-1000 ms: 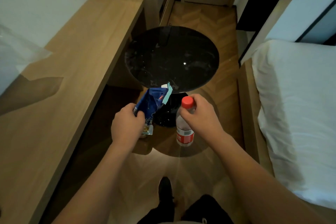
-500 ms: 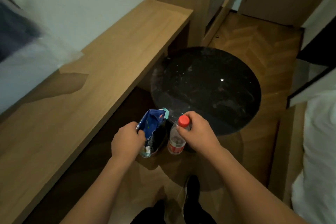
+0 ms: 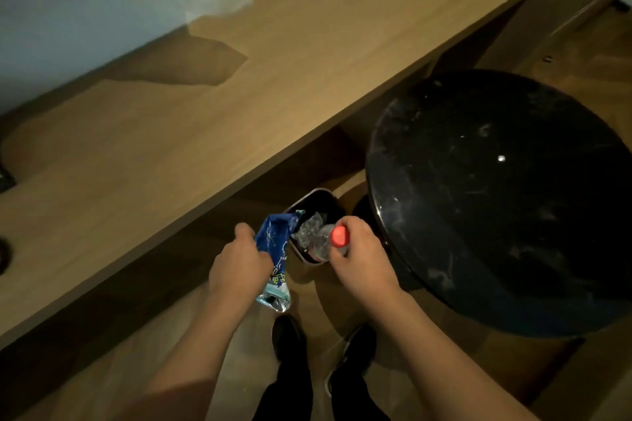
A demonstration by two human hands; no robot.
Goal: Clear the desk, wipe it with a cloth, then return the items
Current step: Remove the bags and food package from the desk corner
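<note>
My left hand (image 3: 239,267) grips a blue snack bag (image 3: 275,249), crumpled in the fist, its top end tilted toward a small bin (image 3: 316,198) under the desk edge. My right hand (image 3: 362,260) holds a clear plastic bottle with a red cap (image 3: 338,236) by its neck, right above the bin's mouth. Crinkled clear plastic (image 3: 309,227) lies inside the bin. The long wooden desk (image 3: 205,96) runs across the left and top of the view, its top bare.
A round black table (image 3: 496,198) stands right of the bin, close to my right hand. My dark shoes (image 3: 287,335) stand on the wooden floor (image 3: 427,369) below. Dark objects show at the desk's far left edge (image 3: 5,178).
The view has swung down and left toward the desk and the bin, which has come into sight. Both hands now hold the bag and the bottle over the bin's mouth.
</note>
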